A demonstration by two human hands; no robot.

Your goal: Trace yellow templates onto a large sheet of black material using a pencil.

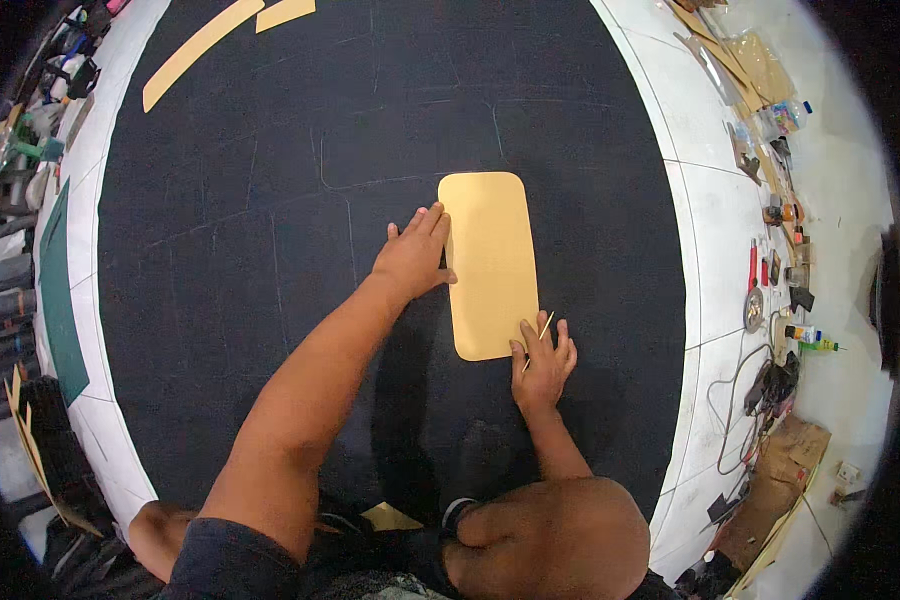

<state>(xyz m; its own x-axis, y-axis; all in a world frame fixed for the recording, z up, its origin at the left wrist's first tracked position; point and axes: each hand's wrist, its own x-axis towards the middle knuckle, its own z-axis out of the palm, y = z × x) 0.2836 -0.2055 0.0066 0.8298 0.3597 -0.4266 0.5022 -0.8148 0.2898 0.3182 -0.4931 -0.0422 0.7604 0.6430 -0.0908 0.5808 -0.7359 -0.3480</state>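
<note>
Left hand (413, 258) flat on smooth tan round-cornered sheet (490, 262), dark matte cloth (270, 200)

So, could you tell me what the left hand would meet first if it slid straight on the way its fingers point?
The left hand points up and to the right, its fingertips at the long left edge of the tan rounded template. Going on, it would likely ride onto that template first, then the dark fabric beyond.
</note>
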